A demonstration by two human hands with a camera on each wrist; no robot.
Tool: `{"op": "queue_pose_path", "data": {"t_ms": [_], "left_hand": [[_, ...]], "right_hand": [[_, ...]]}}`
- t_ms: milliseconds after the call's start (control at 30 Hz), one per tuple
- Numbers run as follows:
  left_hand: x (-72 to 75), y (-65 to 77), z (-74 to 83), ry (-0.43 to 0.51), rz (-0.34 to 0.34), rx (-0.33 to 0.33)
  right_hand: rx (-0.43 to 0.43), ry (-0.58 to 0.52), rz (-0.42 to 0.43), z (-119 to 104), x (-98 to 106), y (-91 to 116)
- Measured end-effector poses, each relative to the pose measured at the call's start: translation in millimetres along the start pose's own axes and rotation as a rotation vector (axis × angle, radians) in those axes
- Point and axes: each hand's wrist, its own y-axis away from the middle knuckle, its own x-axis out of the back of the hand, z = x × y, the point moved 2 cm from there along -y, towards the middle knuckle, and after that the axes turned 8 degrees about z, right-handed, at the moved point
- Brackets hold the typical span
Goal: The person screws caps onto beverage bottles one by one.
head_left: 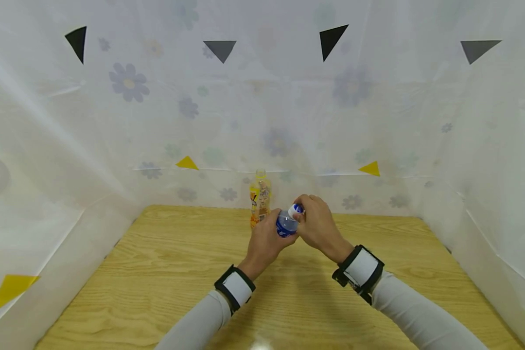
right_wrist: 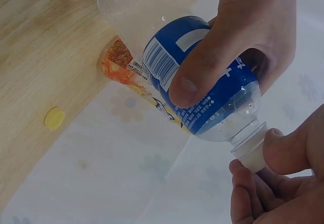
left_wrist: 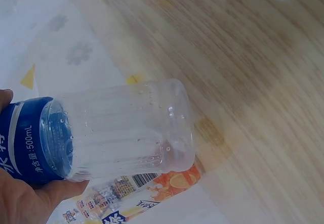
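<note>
Blue-labelled bottle (head_left: 287, 223): held in front of the person, between both hands, over the wooden surface (head_left: 179, 272). The left grip (head_left: 264, 238) has its fingers and thumb curled round the label; the right grip (head_left: 318, 224) pinches the white cap (head_left: 295, 211) between thumb and fingertips.

Key relation: the bottle's long axis is tilted, neck end up and over toward the right grip, base end sloping down past the left. The cap sits at the neck end, on that same axis, so the right grip is the nearer one to the mouth and the left the nearer to the body. The right wrist view shows the cap in line with the neck (whether its thread is engaged or loose, I cannot tell). Droplets cling to the clear lower wall in the left wrist view; whether the base touches the surface cannot be made out.

Nearby: an orange-drink bottle (head_left: 260, 197) stands upright just beyond the left grip, partly hidden by it, with no cap visible on its neck. A yellow cap (right_wrist: 54, 118) lies on the surface, apart from both bottles. Behind everything hangs a pale flower-print sheet (head_left: 280, 107).
</note>
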Motion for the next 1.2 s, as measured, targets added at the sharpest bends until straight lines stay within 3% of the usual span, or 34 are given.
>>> {"op": "queue_pose_path", "data": {"t_ms": [300, 667, 867, 1000, 1200], "left_hand": [[0.0, 2.5, 0.9, 0.017, 0.012, 0.011], [1.7, -1.5, -1.0, 0.0, -0.006, 0.007], [3.1, -3.0, -0.5, 0.029, -0.025, 0.065], [17.6, -10.2, -3.3, 0.06, 0.013, 0.149], [64.3, -40.8, -26.7, 0.099, 0.183, 0.279]], "right_hand": [[-0.004, 0.015, 0.028, -1, -1, 2], [-0.023, -0.029, -0.001, 3, -2, 1], [-0.058, -0.049, -0.017, 5, -3, 5], [-0.062, -0.004, -0.036, 8, -3, 9], [-0.101, 0.065, -0.122, 21, -5, 17]]}}
